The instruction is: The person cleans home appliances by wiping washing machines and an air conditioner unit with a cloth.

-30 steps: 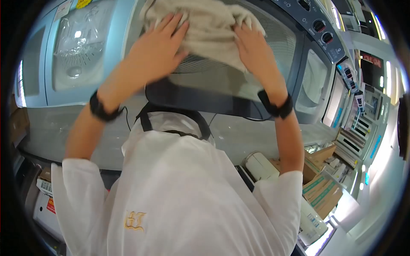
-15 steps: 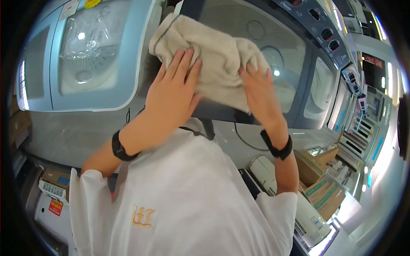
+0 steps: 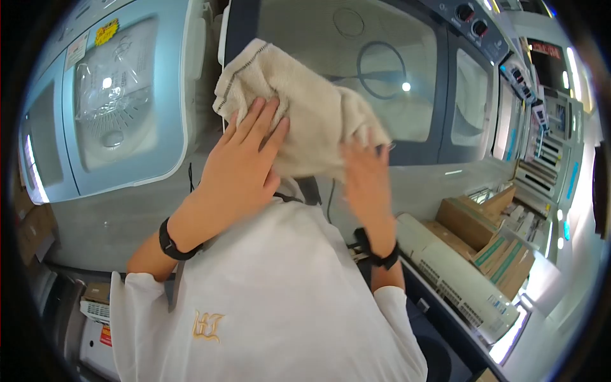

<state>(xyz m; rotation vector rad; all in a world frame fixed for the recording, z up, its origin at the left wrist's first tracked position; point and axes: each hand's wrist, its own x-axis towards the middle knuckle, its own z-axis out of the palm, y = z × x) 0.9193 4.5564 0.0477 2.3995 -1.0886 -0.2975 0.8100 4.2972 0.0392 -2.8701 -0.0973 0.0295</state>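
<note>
A beige cloth (image 3: 305, 108) with a dark stitched edge lies rumpled over the near left part of a dark-framed twin-tub washing machine (image 3: 407, 149). My left hand (image 3: 245, 156) rests on the cloth's left side, its fingers stretched out and a little apart. On the cloth's lower right edge lies my right hand (image 3: 368, 181), somewhat blurred, with its fingers extended. Both palms face down, so what is under them is hidden. Through the machine's see-through lid (image 3: 388, 38) a dark ring shows.
A light blue twin-tub washer (image 3: 172, 127) stands close on the left. Control knobs (image 3: 478, 27) line the dark machine's far right edge. To the lower right are a long white air-conditioner unit (image 3: 464, 280) and cardboard boxes (image 3: 468, 223). More appliances line the right side.
Both hands have drawn the cloth down and left, nearer my body. More of the dark machine's lid shows. The view has shifted too.
</note>
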